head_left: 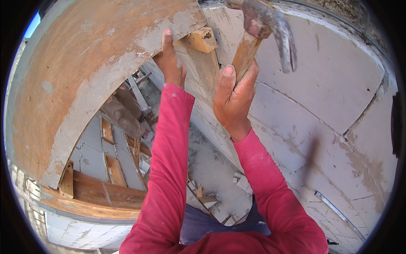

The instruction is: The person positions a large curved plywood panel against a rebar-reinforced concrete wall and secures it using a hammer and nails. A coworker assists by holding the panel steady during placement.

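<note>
My right hand point(237, 95) is closed around the wooden handle of a claw hammer point(270, 25), raised in front of the white block wall. My left hand point(171, 63) grips the edge of a large plywood sheet point(89, 55), its thumb against the face and its fingers hidden behind. Smears of dried grey mortar mark the sheet, mostly along its edge. Just right of my left thumb, the end of a wooden batten point(202, 40) sticks out from under the sheet.
The block wall point(313, 72) rises close on the right, and a metal strip point(340, 216) lies against it. Below the sheet are wooden frames point(114, 169) and another person's leg point(122, 114). Wood scraps point(207, 199) and broken pieces litter the dusty floor.
</note>
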Action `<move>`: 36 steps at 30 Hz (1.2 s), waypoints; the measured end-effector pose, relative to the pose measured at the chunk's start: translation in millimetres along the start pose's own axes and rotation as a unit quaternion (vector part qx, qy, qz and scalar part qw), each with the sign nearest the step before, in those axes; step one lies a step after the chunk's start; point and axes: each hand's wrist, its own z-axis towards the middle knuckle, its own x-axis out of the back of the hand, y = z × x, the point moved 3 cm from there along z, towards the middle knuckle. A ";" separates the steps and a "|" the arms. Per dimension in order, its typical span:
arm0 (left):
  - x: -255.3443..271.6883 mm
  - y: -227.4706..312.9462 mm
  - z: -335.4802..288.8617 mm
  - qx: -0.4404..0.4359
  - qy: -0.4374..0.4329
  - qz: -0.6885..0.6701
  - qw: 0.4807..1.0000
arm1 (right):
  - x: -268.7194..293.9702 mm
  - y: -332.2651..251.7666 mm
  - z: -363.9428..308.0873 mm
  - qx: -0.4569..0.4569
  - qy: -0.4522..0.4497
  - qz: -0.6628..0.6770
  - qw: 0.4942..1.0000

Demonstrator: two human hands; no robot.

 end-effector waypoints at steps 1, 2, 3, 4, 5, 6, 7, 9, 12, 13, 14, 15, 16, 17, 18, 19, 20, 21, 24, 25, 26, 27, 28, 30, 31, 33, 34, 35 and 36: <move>0.9 -0.3 -1.2 0.016 0.014 0.001 1.000 | -2.0 -1.2 -2.2 0.040 0.034 0.020 0.998; -1.1 1.1 -1.8 -0.001 0.002 -0.003 1.000 | -6.3 -1.4 -3.4 0.081 0.068 0.041 0.994; -2.3 1.5 -4.4 -0.011 0.007 0.002 1.000 | -9.3 -0.9 -4.7 0.121 0.102 0.062 0.985; -3.0 2.7 -6.5 -0.018 0.013 0.009 1.000 | -17.3 6.5 -3.6 0.040 0.024 0.014 0.999; -4.0 3.6 -7.6 -0.013 0.013 0.008 1.000 | -23.1 14.3 -4.2 -0.039 -0.054 -0.034 0.997; -6.2 3.9 -6.3 -0.011 0.011 0.006 1.000 | -27.6 22.1 -6.2 -0.114 -0.131 -0.081 0.981; -5.6 5.2 -6.7 -0.004 0.018 0.014 1.000 | -24.9 23.3 -5.3 -0.090 -0.079 -0.074 0.990; -7.6 6.7 -4.5 -0.018 0.008 0.014 1.000 | -18.3 23.8 -10.0 -0.064 -0.018 -0.014 0.998; -5.6 6.1 -4.4 -0.018 0.009 0.023 1.000 | -17.1 21.1 -18.1 0.009 0.069 0.112 0.991; -4.5 5.3 -3.5 -0.012 0.017 0.036 0.999 | -20.1 21.0 -17.5 0.052 0.072 0.121 0.989; -3.5 4.7 -3.7 -0.015 0.012 0.028 0.999 | -25.0 23.1 -18.3 0.030 0.046 0.081 0.995; -0.8 3.6 -6.4 -0.009 0.017 0.034 0.999 | -29.6 27.4 -16.4 0.005 -0.009 0.001 1.000; -0.9 3.3 -6.0 -0.025 -0.001 0.036 0.999 | -34.9 32.1 -16.5 -0.037 -0.081 -0.068 0.994; 1.9 1.4 -5.6 -0.002 0.012 0.034 0.999 | -31.6 33.3 -16.6 -0.039 -0.057 -0.057 0.996; 4.4 0.9 -6.2 0.002 0.004 0.030 1.000 | -28.7 34.9 -19.0 -0.062 -0.050 -0.035 0.996; 3.0 -0.2 0.8 -0.004 -0.004 0.020 1.000 | -27.4 37.2 -18.1 -0.085 -0.034 -0.020 0.996; 6.6 -1.0 -0.3 0.005 -0.002 0.028 1.000 | -26.2 34.3 -21.2 -0.054 -0.023 0.069 0.996; 8.1 -2.4 1.4 0.012 -0.004 0.034 0.999 | -24.1 32.0 -22.6 -0.032 0.003 0.148 0.989; 9.8 -5.2 5.5 -0.002 0.003 0.034 0.999 | -33.8 33.7 -20.5 -0.018 0.058 0.114 0.992; 11.7 -4.9 2.6 -0.007 0.009 0.035 0.999 | -33.8 33.3 -19.0 0.016 0.040 0.050 0.998; 10.0 -6.1 4.8 0.010 0.000 0.027 1.000 | -38.7 37.7 -16.2 -0.028 0.027 0.020 0.999; 10.2 -5.6 3.8 0.029 -0.007 0.021 0.999 | -38.8 39.4 -15.6 -0.030 -0.020 -0.016 0.999; 10.2 -5.8 3.7 0.050 0.008 0.021 0.999 | -40.1 42.5 -14.2 -0.056 -0.039 -0.062 0.996; 6.9 -2.2 1.5 0.021 -0.001 0.028 0.999 | -36.5 41.9 -17.8 -0.078 -0.002 0.105 0.991; 5.2 -1.0 0.8 0.010 0.010 0.039 0.999 | -34.6 37.8 -19.7 -0.035 0.045 0.210 0.976; 1.8 1.0 -0.9 -0.001 0.007 0.036 0.999 | -36.7 35.0 -21.2 -0.020 0.078 0.227 0.971; 1.7 2.5 -2.3 -0.005 0.009 0.039 0.999 | -42.3 35.9 -19.2 -0.042 0.060 0.143 0.987; 1.8 3.0 -3.1 0.006 0.006 0.037 0.999 | -45.5 36.7 -19.1 -0.069 0.003 0.067 0.995; 0.3 2.5 -0.8 0.016 0.001 0.033 0.999 | -47.4 38.2 -15.9 -0.073 0.014 0.038 0.996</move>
